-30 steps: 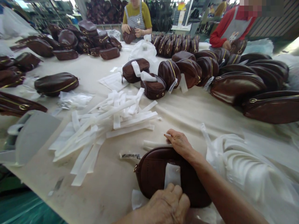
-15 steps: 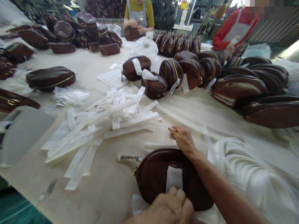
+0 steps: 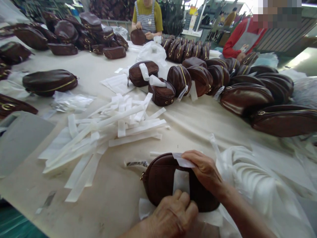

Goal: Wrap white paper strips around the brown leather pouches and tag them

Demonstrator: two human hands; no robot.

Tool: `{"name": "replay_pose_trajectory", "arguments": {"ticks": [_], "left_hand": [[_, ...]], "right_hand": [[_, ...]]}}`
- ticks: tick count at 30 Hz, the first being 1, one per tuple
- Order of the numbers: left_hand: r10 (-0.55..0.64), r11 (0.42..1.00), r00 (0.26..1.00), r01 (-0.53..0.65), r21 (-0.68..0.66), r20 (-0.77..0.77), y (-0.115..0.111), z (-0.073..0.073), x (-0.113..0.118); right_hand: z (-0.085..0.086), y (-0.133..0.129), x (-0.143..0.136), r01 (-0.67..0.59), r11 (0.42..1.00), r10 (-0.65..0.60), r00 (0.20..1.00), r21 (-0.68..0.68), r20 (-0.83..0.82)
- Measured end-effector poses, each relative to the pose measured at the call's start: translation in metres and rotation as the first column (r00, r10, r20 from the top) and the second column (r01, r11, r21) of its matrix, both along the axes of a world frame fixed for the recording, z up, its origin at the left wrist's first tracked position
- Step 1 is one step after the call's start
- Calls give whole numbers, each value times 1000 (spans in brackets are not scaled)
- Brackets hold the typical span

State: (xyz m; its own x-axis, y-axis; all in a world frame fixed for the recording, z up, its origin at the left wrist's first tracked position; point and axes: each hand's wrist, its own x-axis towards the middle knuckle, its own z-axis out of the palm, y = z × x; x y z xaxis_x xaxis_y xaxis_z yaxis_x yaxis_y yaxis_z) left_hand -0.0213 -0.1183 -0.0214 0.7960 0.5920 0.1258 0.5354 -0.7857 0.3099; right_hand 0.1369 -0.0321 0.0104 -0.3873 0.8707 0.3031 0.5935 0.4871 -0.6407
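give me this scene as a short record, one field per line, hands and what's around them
main item: brown bag on the pale table
on its front: white piece
left grip: fingers curled at the piece's lower end
right grip: holding a white strip at the bag's top edge
left of bag: loose pile of white strips
right of bag: bunched white material
farther back: more brown bags
co-workers: one in a checked apron, one with red sleeves
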Motion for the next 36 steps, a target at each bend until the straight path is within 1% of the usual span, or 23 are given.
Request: {"name": "replay_pose_trajectory", "arguments": {"ticks": [3,5,7,9,11,13,15,16,17,19,21,22,24,27,30,33,36], "left_hand": [[16,996,989,-29,81,150,-4,-6,-3],[1,990,969,-36,135,248,-5,-11,-5],[-21,986,960,-27,166,280,-5,-12,-7],[-32,984,961,-17,175,275,-5,-10,-10],[-42,990,960,2,142,277,-5,-6,-14],[-37,998,959,23,53,281,-5,-1,-18],[-8,999,963,20,-42,268,-6,2,-20],[7,998,965,7,-55,262,-6,2,-20],[19,999,965,-11,-31,260,-6,2,-20],[25,994,968,-50,97,248,-7,0,-19],[42,960,967,-108,257,250,-6,-1,-19],[52,940,966,-132,313,251,-5,-1,-19],[67,917,965,-160,366,254,-3,1,-21],[67,927,981,-129,353,183,-2,4,-24],[72,941,991,-105,321,112,-3,4,-24],[99,951,991,-122,285,94,-5,1,-22],[122,958,986,-147,245,113,-6,0,-19]], "right_hand": [[-11,-15,-1,-30,977,22,999,211,42],[-15,-19,-3,-52,958,34,997,283,68],[-18,-20,-5,-62,947,35,995,314,91],[-18,-19,-6,-64,942,27,993,330,117],[-19,-19,-6,-75,937,28,990,342,142],[-19,-19,-6,-82,934,29,987,347,156],[-20,-20,-6,-86,934,30,986,347,164],[-20,-20,-6,-86,932,29,986,351,165],[-20,-20,-5,-87,931,29,986,356,164],[-19,-20,-5,-87,927,30,987,365,160],[-18,-20,-4,-86,929,34,988,360,150],[-18,-21,-3,-88,933,39,989,348,145],[-16,-21,-2,-90,944,52,991,316,127],[-14,-21,0,-93,953,68,993,289,96],[-14,-23,1,-87,941,66,995,326,74],[-14,-29,1,-90,921,68,995,380,70],[-14,-38,1,-126,898,83,989,421,119]]}}
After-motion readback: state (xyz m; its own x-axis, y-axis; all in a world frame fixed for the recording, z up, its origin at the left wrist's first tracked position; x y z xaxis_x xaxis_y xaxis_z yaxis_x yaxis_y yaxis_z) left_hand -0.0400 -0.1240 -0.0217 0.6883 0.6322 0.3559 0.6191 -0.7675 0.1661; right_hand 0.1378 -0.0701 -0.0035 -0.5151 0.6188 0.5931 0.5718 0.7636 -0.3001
